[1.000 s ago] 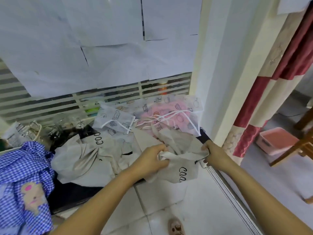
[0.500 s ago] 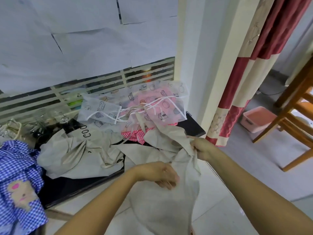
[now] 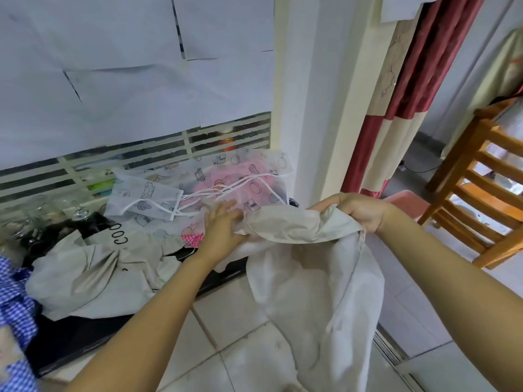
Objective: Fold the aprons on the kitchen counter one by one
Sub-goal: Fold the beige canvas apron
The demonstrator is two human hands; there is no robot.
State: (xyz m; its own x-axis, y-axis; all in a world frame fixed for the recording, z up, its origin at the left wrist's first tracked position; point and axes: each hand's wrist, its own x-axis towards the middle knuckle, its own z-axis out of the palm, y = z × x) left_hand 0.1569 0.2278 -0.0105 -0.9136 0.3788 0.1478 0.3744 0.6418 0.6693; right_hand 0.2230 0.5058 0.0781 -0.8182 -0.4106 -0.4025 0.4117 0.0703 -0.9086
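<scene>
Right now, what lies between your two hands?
A bunched edge of the beige apron: the right hand grips it, and it reaches the left hand. Head view.

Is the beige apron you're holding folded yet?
Not folded: the beige apron hangs loose and crumpled from the right hand, which grips its top edge.

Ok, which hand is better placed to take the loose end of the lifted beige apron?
Left. The left hand, fingers extended, is right at the loose end of the beige apron; the right hand grips the other end, holding it up.
</scene>
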